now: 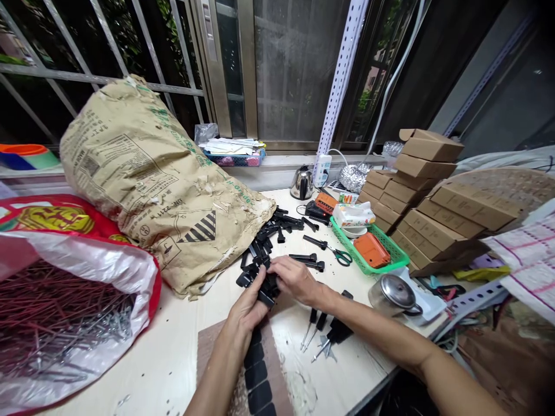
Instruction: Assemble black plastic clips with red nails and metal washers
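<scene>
The person's left hand (250,306) was closed around a small bunch of black plastic pieces (267,297), the thumb laid along the near side and the pieces jutting out beyond the palm. The right hand (299,280) was bent over the same bunch from the other side, its fingers curled in close to the left thumb; whether those fingertips had pinched a piece or merely touched one could not be made out. Both hands were above the pale tabletop (173,346), just before a loose heap of similar black parts (260,242), which lay at the mouth of a large, scuffed paper sack (169,185) tipped on its side. Below the left hand, a row of black blocks (259,372) ran toward the near edge over a brownish board (210,349). Under the right forearm lay several metal rods with black ends (336,332). Farther right were green-handled scissors (343,257), a green basket (388,263) bearing an orange box (372,249), and a lidded metal pot (392,294). At the left, a red and white bag (143,289) held a mass of thin metal rods (60,312).
</scene>
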`<action>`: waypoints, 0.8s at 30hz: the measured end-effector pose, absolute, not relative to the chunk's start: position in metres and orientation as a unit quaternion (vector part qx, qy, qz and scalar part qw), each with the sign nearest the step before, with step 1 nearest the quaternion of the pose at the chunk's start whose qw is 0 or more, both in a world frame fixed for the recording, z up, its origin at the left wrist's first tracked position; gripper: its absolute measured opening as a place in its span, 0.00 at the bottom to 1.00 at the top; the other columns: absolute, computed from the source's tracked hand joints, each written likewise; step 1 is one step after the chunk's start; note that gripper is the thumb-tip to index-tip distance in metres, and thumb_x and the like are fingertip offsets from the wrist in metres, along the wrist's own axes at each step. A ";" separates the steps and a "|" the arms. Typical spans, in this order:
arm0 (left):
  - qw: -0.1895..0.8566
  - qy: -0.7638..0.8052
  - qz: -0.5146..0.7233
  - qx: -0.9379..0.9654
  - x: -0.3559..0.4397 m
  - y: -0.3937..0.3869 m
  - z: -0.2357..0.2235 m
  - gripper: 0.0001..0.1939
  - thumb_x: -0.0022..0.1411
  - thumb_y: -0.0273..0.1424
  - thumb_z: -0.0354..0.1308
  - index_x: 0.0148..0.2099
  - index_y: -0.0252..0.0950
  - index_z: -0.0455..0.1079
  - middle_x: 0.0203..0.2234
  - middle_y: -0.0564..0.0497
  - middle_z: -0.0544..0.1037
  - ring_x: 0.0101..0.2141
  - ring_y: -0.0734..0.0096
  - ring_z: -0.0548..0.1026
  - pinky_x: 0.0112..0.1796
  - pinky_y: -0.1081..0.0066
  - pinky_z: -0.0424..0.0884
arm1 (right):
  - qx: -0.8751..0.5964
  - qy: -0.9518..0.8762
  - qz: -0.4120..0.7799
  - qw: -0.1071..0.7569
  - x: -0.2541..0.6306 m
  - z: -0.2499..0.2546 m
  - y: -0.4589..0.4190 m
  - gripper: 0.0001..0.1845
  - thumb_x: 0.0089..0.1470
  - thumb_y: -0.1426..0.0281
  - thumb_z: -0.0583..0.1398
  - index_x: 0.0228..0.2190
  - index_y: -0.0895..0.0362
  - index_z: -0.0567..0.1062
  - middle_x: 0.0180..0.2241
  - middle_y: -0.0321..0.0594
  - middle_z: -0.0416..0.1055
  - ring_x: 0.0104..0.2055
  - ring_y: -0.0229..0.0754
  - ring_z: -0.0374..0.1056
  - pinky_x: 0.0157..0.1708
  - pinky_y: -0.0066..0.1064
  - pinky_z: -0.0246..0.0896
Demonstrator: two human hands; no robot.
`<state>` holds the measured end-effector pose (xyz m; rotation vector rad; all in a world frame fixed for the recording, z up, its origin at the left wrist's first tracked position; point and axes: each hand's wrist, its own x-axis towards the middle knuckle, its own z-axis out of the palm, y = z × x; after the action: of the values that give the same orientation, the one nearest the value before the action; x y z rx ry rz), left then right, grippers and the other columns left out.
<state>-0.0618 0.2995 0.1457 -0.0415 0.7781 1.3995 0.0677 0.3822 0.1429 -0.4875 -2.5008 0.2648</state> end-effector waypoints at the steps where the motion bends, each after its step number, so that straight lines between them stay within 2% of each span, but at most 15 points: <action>1: 0.696 0.349 0.628 -0.017 -0.064 0.298 0.144 0.06 0.62 0.26 0.54 0.35 0.31 0.72 0.26 0.48 0.77 0.25 0.74 0.74 0.29 0.75 0.73 | -0.161 -0.940 0.105 0.280 0.070 0.142 0.384 0.17 0.52 0.77 0.53 0.44 0.55 0.70 0.45 0.42 0.70 0.52 0.42 0.61 0.50 0.34 0.58; 3: 0.686 0.364 0.630 0.007 -0.070 0.294 0.142 0.06 0.59 0.24 0.57 0.40 0.32 0.72 0.33 0.47 0.79 0.32 0.68 0.77 0.33 0.71 0.74 | -0.235 -0.937 0.108 0.234 0.081 0.141 0.403 0.20 0.53 0.75 0.54 0.49 0.53 0.68 0.48 0.40 0.69 0.53 0.42 0.61 0.51 0.36 0.58; 5: 0.669 0.379 0.638 0.041 -0.076 0.287 0.144 0.14 0.55 0.22 0.61 0.45 0.35 0.71 0.40 0.45 0.78 0.39 0.62 0.77 0.38 0.64 0.75 | -0.435 -0.883 0.078 0.158 0.096 0.142 0.435 0.22 0.56 0.75 0.52 0.52 0.51 0.65 0.50 0.38 0.67 0.50 0.39 0.63 0.48 0.31 0.59; 6: 0.659 0.383 0.645 0.056 -0.078 0.284 0.145 0.17 0.54 0.22 0.62 0.47 0.36 0.71 0.43 0.45 0.77 0.42 0.61 0.76 0.40 0.62 0.75 | -0.479 -0.864 0.066 0.143 0.104 0.141 0.452 0.22 0.57 0.75 0.52 0.53 0.54 0.64 0.51 0.43 0.67 0.51 0.41 0.63 0.48 0.33 0.59; 8: 0.648 0.384 0.653 0.078 -0.079 0.278 0.149 0.20 0.52 0.23 0.64 0.49 0.38 0.70 0.45 0.45 0.76 0.43 0.59 0.75 0.42 0.58 0.74 | -0.526 -0.841 0.055 0.116 0.114 0.138 0.481 0.22 0.56 0.76 0.53 0.53 0.58 0.65 0.48 0.50 0.68 0.50 0.47 0.63 0.46 0.36 0.59; 10: 0.646 0.378 0.657 0.091 -0.080 0.274 0.153 0.20 0.52 0.24 0.64 0.49 0.39 0.70 0.46 0.44 0.75 0.44 0.59 0.75 0.43 0.54 0.73 | -0.539 -0.835 0.049 0.100 0.118 0.135 0.495 0.23 0.54 0.78 0.54 0.53 0.58 0.66 0.44 0.50 0.70 0.48 0.49 0.64 0.43 0.36 0.60; 12: 0.641 0.376 0.662 0.090 -0.080 0.271 0.154 0.20 0.52 0.24 0.64 0.49 0.39 0.71 0.44 0.45 0.76 0.42 0.59 0.75 0.43 0.53 0.73 | -0.544 -0.833 0.037 0.099 0.114 0.137 0.494 0.26 0.54 0.79 0.53 0.55 0.57 0.63 0.44 0.50 0.69 0.47 0.48 0.64 0.43 0.35 0.60; 13: 0.638 0.377 0.666 0.086 -0.081 0.270 0.154 0.20 0.52 0.24 0.64 0.48 0.39 0.71 0.43 0.45 0.76 0.41 0.60 0.75 0.42 0.53 0.73 | -0.539 -0.832 0.029 0.124 0.110 0.140 0.487 0.27 0.54 0.79 0.52 0.56 0.57 0.62 0.45 0.50 0.68 0.47 0.48 0.64 0.43 0.35 0.60; 15: 0.632 0.378 0.672 0.077 -0.081 0.269 0.153 0.20 0.52 0.24 0.65 0.48 0.39 0.71 0.42 0.45 0.77 0.39 0.63 0.76 0.42 0.53 0.74 | -0.498 -0.833 0.027 0.240 0.096 0.152 0.463 0.24 0.57 0.76 0.52 0.55 0.58 0.62 0.46 0.50 0.65 0.46 0.46 0.65 0.43 0.35 0.61; 17: 0.625 0.375 0.681 0.067 -0.079 0.269 0.152 0.20 0.51 0.25 0.66 0.48 0.39 0.71 0.40 0.46 0.77 0.38 0.64 0.76 0.41 0.54 0.74 | -0.410 -0.817 0.062 0.401 0.077 0.166 0.430 0.17 0.58 0.71 0.53 0.49 0.58 0.67 0.44 0.46 0.66 0.44 0.43 0.65 0.42 0.33 0.63; 19: 0.617 0.365 0.696 0.053 -0.076 0.267 0.152 0.18 0.51 0.27 0.66 0.46 0.37 0.72 0.39 0.46 0.78 0.37 0.65 0.76 0.42 0.55 0.73 | -0.328 -0.790 0.131 0.501 0.055 0.175 0.390 0.10 0.58 0.68 0.55 0.42 0.56 0.70 0.40 0.43 0.67 0.42 0.42 0.66 0.40 0.33 0.65; 21: 0.606 0.342 0.718 0.032 -0.071 0.263 0.154 0.16 0.50 0.30 0.67 0.43 0.34 0.73 0.38 0.45 0.78 0.39 0.64 0.76 0.44 0.58 0.73 | -0.278 -0.772 0.194 0.537 0.035 0.176 0.352 0.07 0.57 0.68 0.57 0.38 0.55 0.70 0.37 0.41 0.68 0.42 0.42 0.66 0.41 0.34 0.65; 24: 0.571 0.291 0.767 0.018 -0.072 0.247 0.158 0.16 0.48 0.30 0.68 0.41 0.31 0.73 0.40 0.43 0.78 0.43 0.63 0.74 0.47 0.64 0.70 | -0.214 -0.784 0.258 0.522 0.013 0.164 0.308 0.06 0.57 0.71 0.56 0.38 0.54 0.70 0.38 0.41 0.70 0.44 0.43 0.66 0.46 0.38 0.63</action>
<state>-0.0723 0.2472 0.1579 0.0418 0.6817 1.8002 0.0125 0.3080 0.1636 -0.5123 -1.8790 0.6191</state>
